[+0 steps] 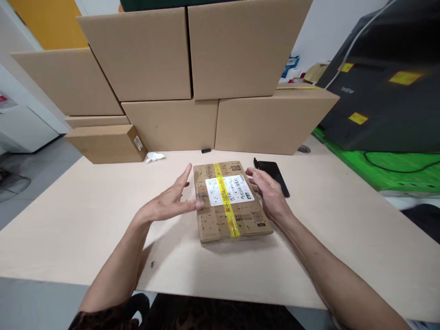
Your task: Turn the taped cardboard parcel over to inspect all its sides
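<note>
Flat cardboard parcel (pixel 218 213) lies on the pale worktop (pixel 103 220), near the middle, between the two hands. White label (pixel 244 190) on its upper face; a strip of yellow tape (pixel 233 225) runs from far edge to near edge, across the label. Printing and small dark marks over the cardboard.

Left hand (pixel 172 201) at the parcel's left side: grip spread, thumb stretched to the left edge, forefinger pointing away toward the far side. Right hand (pixel 270 192) along the right edge, fingers slightly bent and close together; cannot tell whether its grip presses on the cardboard.

Black phone (pixel 277 176) flat just beyond the right hand, partly covered by it. Far side of the worktop: small black piece (pixel 206 150) in the middle, crumpled white tissue (pixel 155 156) to its left, next to a smaller closed carton (pixel 106 145). Behind these, large brown boxes (pixel 154 55) stacked like a wall. Far right, dark machine (pixel 374 110) with yellow stickers, above a bright green surface (pixel 395 174).
</note>
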Demonstrator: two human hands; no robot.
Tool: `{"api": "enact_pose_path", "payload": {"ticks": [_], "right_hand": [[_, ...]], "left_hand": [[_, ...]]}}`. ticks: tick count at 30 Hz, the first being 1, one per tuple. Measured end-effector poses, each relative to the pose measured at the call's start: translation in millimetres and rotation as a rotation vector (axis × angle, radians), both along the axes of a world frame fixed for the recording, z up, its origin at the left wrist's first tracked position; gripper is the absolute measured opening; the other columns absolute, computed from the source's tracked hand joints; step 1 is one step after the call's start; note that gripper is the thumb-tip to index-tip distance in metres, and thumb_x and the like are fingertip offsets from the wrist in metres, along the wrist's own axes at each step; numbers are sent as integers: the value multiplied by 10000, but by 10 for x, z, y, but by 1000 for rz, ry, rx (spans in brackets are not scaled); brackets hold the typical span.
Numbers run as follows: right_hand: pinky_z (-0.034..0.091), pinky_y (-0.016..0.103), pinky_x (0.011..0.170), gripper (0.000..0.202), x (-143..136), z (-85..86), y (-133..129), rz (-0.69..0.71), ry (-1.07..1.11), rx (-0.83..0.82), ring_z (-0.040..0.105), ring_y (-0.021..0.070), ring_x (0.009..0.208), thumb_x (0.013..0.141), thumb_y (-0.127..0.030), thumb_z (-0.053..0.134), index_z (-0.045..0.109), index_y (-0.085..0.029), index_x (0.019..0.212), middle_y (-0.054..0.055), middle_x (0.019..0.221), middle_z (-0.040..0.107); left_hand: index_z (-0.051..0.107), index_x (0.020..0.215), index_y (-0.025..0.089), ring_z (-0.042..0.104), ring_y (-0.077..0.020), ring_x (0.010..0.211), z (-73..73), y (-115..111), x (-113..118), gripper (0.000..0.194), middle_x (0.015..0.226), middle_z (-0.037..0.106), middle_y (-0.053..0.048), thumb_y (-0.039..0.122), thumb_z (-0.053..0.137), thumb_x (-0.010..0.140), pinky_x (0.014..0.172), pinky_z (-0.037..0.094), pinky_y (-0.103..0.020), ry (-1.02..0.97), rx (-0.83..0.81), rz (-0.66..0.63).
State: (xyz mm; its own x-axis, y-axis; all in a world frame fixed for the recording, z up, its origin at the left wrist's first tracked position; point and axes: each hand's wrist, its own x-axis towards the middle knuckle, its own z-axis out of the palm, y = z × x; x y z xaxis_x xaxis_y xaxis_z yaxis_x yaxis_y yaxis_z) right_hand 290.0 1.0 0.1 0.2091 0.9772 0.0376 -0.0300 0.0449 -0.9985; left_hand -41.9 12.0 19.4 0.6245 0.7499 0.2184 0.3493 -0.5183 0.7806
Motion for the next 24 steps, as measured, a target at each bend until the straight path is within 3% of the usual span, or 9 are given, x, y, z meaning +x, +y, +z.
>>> {"api": "enact_pose_path", "payload": {"ticks": [3, 6, 8, 12, 14, 17, 19, 21, 24], "right_hand": [[630, 425, 848, 643, 87, 48, -27, 45, -45, -57, 784, 287, 1027, 751, -750, 811, 785, -249, 1152, 91, 1165, 829], [619, 423, 861, 600, 142, 161, -141, 161, -150, -88, 777, 288, 953, 814, -781, 743, 831, -226, 1023, 80, 985, 846], [620, 434, 902, 584, 148, 220, -226, 196, -169, -83, 784, 302, 963, 847, -777, 719, 850, -225, 982, 82, 973, 855], [642, 447, 964, 540, 110, 235, -304, 227, -12, -138, 815, 307, 1039, 857, -695, 774, 842, -275, 1189, 70, 1114, 870], [655, 446, 961, 536, 91, 207, -288, 194, 59, -162, 822, 305, 1066, 846, -662, 802, 828, -295, 1237, 62, 1160, 868], [655, 456, 993, 528, 82, 169, -237, 183, 141, -133, 797, 321, 1187, 860, -695, 760, 840, -300, 1201, 53, 1238, 852], [648, 486, 1025, 583, 88, 155, -212, 261, 212, -100, 779, 336, 1237, 894, -749, 666, 836, -291, 1214, 62, 1262, 844], [646, 515, 1033, 633, 103, 138, -200, 331, 254, -50, 777, 339, 1245, 936, -766, 571, 816, -282, 1264, 75, 1262, 843], [660, 528, 991, 603, 147, 81, -197, 313, 198, 89, 771, 334, 1255, 983, -730, 507, 791, -309, 1308, 67, 1288, 834]], "left_hand": [[-40, 1724, 437, 411, -477, 1585, 57, -49, -145, 1385, 1822, 43, -167, 371, 960, 768, 1088, 602, -649, 126, -56, -126], [-43, 1733, 416, 461, -451, 1564, 14, -106, -164, 1452, 1815, 165, -169, 371, 991, 714, 1136, 579, -641, 121, -26, -167], [21, 1746, 402, 470, -442, 1563, -32, -146, -131, 1442, 1808, 234, -155, 387, 1002, 690, 1160, 572, -620, 101, 24, -154], [3, 1746, 421, 391, -446, 1615, -92, -202, 25, 1454, 1813, 274, -134, 433, 1000, 689, 1177, 559, -621, 91, 65, -146], [-75, 1733, 443, 277, -453, 1663, -109, -212, 127, 1499, 1828, 224, -131, 467, 1000, 689, 1208, 509, -670, 73, 37, -150], [-131, 1716, 463, 18, -474, 1703, -126, -221, 237, 1553, 1862, 1, -101, 573, 997, 654, 1298, 323, -740, -9, 11, -89], [-95, 1727, 448, -115, -476, 1693, -127, -226, 266, 1478, 1855, -130, -71, 693, 924, 685, 1340, 160, -748, -72, -10, -14], [-35, 1743, 417, -139, -456, 1694, -122, -223, 274, 1319, 1853, -143, -61, 797, 780, 778, 1357, 57, -721, -132, -40, 47], [149, 1754, 366, 30, -410, 1718, -116, -185, 291, 1036, 1853, 148, -92, 839, 549, 924, 1371, 135, -681, -266, -125, 124]]}}
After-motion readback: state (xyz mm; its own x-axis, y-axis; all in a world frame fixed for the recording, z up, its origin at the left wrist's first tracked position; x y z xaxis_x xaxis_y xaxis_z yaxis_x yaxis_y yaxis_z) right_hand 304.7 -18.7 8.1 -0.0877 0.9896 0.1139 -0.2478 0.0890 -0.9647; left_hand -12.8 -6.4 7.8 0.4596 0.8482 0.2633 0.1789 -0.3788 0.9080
